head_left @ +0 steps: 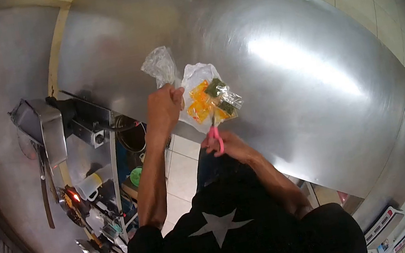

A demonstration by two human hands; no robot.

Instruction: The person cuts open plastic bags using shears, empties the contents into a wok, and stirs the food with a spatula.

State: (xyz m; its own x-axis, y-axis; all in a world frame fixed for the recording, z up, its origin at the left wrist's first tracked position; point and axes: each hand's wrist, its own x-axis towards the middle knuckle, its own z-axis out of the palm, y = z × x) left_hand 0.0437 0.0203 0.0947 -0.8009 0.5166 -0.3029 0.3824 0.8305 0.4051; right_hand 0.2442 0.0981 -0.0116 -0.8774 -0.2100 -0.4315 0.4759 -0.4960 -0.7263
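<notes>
My right hand (229,146) is closed around the pink handles of a pair of scissors (216,137). The blades point away from me, at the near edge of several small packets. Orange-yellow sachets (201,109) and clear packets with dark green contents (216,87) lie together on a white crumpled plastic bag (194,74). Left of them, my left hand (166,106) has its fingers curled closed, at the base of a crinkled clear plastic bag (159,64). It appears to grip that bag, though the fingertips are partly hidden.
A wide stainless steel table (288,128) spreads before me. On the left stand a metal fryer-like box (44,126), a clear measuring jug (94,183) and a glowing burner (73,195). A green round item (136,176) sits below the table's left edge.
</notes>
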